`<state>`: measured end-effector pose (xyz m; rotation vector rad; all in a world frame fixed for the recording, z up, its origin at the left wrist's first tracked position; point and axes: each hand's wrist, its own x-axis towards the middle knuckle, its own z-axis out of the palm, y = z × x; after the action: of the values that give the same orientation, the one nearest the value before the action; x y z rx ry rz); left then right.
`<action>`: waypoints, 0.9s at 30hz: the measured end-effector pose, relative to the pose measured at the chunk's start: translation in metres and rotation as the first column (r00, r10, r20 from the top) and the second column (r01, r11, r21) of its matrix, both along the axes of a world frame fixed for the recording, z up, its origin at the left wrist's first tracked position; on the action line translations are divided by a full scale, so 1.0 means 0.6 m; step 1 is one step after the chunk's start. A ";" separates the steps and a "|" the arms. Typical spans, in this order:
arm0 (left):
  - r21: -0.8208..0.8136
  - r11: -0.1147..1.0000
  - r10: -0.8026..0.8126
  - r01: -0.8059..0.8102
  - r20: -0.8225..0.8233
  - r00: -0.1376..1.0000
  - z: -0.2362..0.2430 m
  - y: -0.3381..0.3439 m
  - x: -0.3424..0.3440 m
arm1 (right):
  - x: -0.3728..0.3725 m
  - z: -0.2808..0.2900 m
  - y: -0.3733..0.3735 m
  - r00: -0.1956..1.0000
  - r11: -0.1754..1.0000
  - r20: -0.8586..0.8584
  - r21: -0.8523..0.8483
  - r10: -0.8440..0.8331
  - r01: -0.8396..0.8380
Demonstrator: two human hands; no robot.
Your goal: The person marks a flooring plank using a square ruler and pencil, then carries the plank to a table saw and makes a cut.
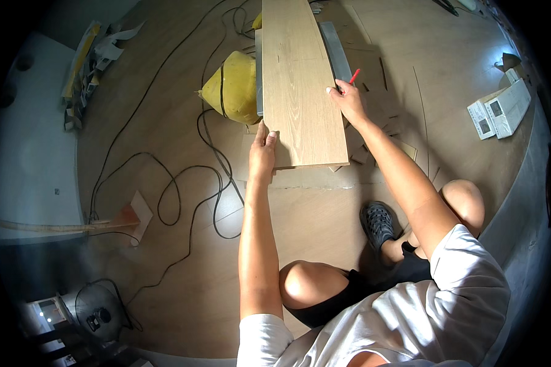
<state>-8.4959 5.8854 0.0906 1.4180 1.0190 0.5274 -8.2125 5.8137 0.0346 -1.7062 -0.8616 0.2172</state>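
A long, pale wood-grain floor plank [303,116] stretches away from me, its near end toward my body. My left hand [263,153] is closed on its left edge near that end, with the thumb on top. Farther up on the opposite edge, my right hand [348,103] grips the plank with its thumb on the upper face. A slim red pen [355,76] sticks out from the fingers of that hand; its tip is hidden. Beneath the plank, a grey flat-topped support [337,52] shows on both sides.
Left of the plank sits a yellow sack [232,88] with a black cord across it. Black cables [159,159] loop over the floor. Offcuts lie around the support. White boxes [502,110] stand at right; a fan [98,315] is at lower left. My shoe [378,223] is near.
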 end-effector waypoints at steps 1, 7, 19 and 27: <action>-0.046 0.999 -0.009 0.009 0.002 1.000 -0.001 0.000 0.001 | 0.003 -0.006 0.001 1.000 1.000 0.002 0.023 -0.012 0.012; -0.052 0.998 -0.034 0.039 0.091 0.995 -0.003 0.002 -0.002 | 0.006 -0.010 0.000 0.998 0.996 0.010 -0.070 -0.062 0.063; -0.117 0.992 -0.037 0.050 0.115 0.993 -0.006 -0.001 -0.005 | -0.007 0.003 -0.009 0.997 0.996 -0.010 -0.042 -0.079 0.079; 0.004 0.998 -0.060 0.060 0.039 0.997 -0.036 0.005 -0.012 | 0.006 -0.021 -0.003 0.997 0.998 0.043 -0.017 -0.068 0.068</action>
<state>-8.5030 5.8881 0.0691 1.4315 0.9421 0.5112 -8.2091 5.8116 0.0222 -1.7596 -0.8335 0.1437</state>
